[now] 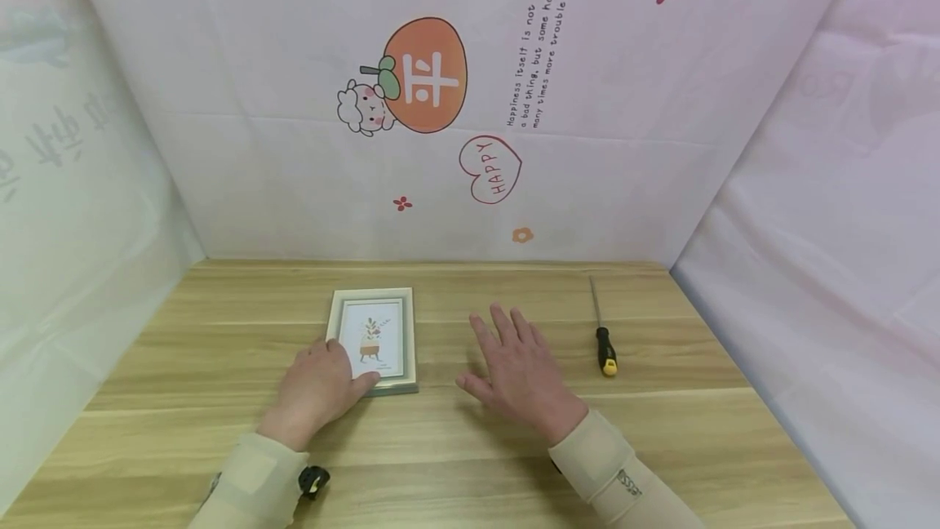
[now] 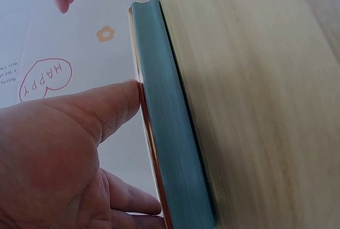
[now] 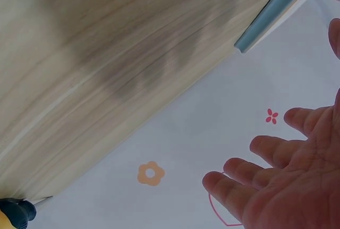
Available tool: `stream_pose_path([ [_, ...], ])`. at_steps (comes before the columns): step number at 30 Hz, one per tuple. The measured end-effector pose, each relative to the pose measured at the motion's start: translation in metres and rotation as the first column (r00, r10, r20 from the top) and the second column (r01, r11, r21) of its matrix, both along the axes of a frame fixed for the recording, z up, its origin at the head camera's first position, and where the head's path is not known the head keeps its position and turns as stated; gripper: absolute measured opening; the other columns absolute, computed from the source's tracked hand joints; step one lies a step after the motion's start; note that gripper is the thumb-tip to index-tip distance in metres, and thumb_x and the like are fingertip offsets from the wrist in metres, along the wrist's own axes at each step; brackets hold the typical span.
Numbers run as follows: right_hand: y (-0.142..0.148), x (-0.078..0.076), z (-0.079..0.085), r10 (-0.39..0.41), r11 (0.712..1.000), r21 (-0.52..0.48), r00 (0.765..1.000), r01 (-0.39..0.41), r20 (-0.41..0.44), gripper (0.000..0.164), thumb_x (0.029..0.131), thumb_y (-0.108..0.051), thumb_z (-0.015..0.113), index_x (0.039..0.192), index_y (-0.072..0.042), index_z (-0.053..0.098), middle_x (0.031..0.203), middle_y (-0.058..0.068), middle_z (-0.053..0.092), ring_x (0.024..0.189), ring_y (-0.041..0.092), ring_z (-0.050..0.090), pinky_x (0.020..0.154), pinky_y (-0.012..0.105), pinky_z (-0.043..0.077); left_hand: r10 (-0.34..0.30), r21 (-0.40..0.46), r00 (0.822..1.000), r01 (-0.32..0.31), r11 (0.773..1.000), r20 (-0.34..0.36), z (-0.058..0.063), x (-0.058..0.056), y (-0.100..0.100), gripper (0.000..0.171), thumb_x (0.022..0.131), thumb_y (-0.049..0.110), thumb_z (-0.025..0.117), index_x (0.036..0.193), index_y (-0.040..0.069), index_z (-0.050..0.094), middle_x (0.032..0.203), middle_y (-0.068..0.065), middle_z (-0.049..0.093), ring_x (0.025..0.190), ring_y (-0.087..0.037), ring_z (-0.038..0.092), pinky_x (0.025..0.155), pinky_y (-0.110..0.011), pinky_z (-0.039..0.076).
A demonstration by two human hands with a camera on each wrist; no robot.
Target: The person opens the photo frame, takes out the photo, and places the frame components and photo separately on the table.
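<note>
A picture frame [image 1: 409,341] with a pale border and a plant-pot print lies face up on the wooden table. My left hand [image 1: 317,386] rests on its near left corner. The thumb tip lies on the near border, while the other fingers touch the left side. Seen from the left wrist, the frame's blue-grey edge [image 2: 167,96] sits close over the table, and the thumb [image 2: 119,107] meets its upper rim. To the right of the frame, my right hand [image 1: 525,370] hovers over the table with fingers spread, palm down, holding nothing.
A screwdriver [image 1: 605,349] with a black and yellow handle lies to the right of my right hand, its shaft pointing away. White printed cloth [image 1: 609,186] walls off the back and both sides of the table [image 1: 455,447].
</note>
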State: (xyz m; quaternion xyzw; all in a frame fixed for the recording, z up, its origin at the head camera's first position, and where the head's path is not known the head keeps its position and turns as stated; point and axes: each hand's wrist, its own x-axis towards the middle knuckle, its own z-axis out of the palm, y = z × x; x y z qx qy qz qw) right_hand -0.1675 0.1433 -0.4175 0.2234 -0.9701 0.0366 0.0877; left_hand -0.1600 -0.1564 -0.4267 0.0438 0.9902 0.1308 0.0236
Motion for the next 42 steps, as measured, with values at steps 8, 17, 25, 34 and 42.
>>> stream_pose_path([
  [8,-0.001,0.000,-0.001,0.003,1.000,0.013,1.000,-0.003,-0.004,0.088,0.097,-0.068,0.058,0.163,-0.014,0.034,0.165,0.023,0.035,0.150,0.052,0.033,0.119,0.064,0.035,-0.004,0.012,1.000,0.004,1.000,-0.004,-0.002,0.001,0.003,0.081,0.093,0.055,0.069,0.119,-0.021,0.057,0.112,-0.033,0.064,0.102,-0.046,0.063,0.088,-0.060,0.054],
  [17,-0.002,0.001,-0.002,0.010,1.000,0.017,1.000,-0.010,-0.009,0.088,0.097,-0.067,0.058,0.163,-0.014,0.035,0.164,0.022,0.037,0.149,0.051,0.035,0.118,0.064,0.036,-0.026,0.033,1.000,0.026,0.999,-0.009,-0.002,0.003,0.010,0.078,0.092,0.051,0.073,0.117,-0.021,0.057,0.107,-0.030,0.063,0.097,-0.041,0.063,0.092,-0.056,0.053],
  [25,-0.003,0.001,-0.002,0.013,1.000,0.018,1.000,-0.013,-0.014,0.088,0.097,-0.067,0.059,0.163,-0.014,0.035,0.164,0.022,0.038,0.149,0.051,0.036,0.118,0.063,0.037,-0.037,0.038,0.999,0.038,0.999,-0.023,0.000,0.004,0.014,0.078,0.092,0.049,0.074,0.118,-0.022,0.057,0.112,-0.032,0.064,0.103,-0.043,0.063,0.097,-0.056,0.052],
  [34,-0.003,0.002,-0.001,0.016,1.000,0.017,1.000,-0.015,-0.009,0.088,0.097,-0.067,0.058,0.163,-0.013,0.035,0.164,0.022,0.037,0.149,0.050,0.036,0.119,0.062,0.036,-0.042,0.022,0.999,0.043,0.999,-0.011,0.001,0.005,0.020,0.078,0.093,0.049,0.074,0.118,-0.023,0.057,0.111,-0.031,0.063,0.099,-0.044,0.064,0.092,-0.057,0.054],
  [42,-0.004,0.001,-0.001,0.023,1.000,0.014,1.000,-0.023,-0.019,0.088,0.097,-0.067,0.059,0.162,-0.012,0.036,0.164,0.023,0.038,0.148,0.051,0.038,0.118,0.063,0.037,-0.043,0.031,0.999,0.043,0.999,-0.010,-0.001,0.005,0.024,0.076,0.092,0.050,0.074,0.116,-0.020,0.058,0.108,-0.028,0.063,0.097,-0.042,0.063,0.091,-0.056,0.054],
])
